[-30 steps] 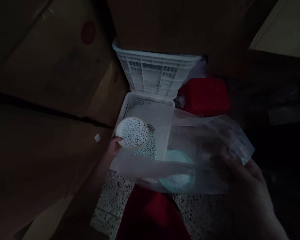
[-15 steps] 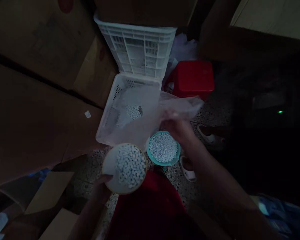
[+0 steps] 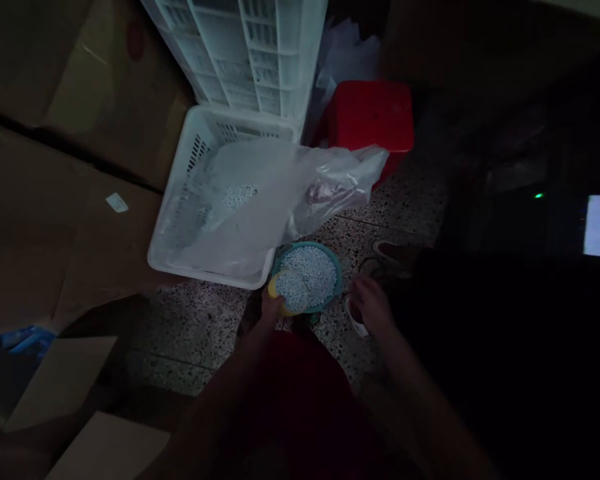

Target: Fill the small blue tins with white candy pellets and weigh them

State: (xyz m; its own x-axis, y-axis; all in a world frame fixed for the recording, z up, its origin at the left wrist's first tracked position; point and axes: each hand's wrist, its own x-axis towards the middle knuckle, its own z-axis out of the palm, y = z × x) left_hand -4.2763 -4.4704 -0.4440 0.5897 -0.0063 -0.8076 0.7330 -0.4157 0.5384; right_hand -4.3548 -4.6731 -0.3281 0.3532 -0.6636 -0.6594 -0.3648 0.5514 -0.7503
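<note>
Bowl (image 3: 293,291) has swung down and in over the teal basin (image 3: 339,277) since the last frame; right hand (image 3: 373,303) has come off the plastic bag and sits beyond the basin's right edge, near a pale shoe (image 3: 356,318). Nearest: red clothing (image 3: 300,380), just short of the basin. Left hand (image 3: 271,305) grips the bowl at its left rim. Right hand's fingers look part curled, nothing seen in it; too dark to tell open from closed. Bowl overlaps basin's near-left edge; can't tell if they touch. Both hold small pale pellets (image 3: 317,270). Handling, judged: bowl stiff, light-to-moderate, rim is the hold, keep level; pellets loose, likely slide and spill if tipped. Basin probably heavier, take by opposite rims. Edges: white crate (image 3: 207,277) corner sits close by basin's far-left side, shoe tightens the right. Room: speckled floor (image 3: 180,320) left of the bowl, more past the basin. Plastic bag (image 3: 260,227) lies in the crate, soft, probably slippery, mouth flopping out rightward toward a red stool (image 3: 373,113). Behind: upright crate (image 3: 260,57); cardboard boxes (image 3: 30,233) wall off the left.
</note>
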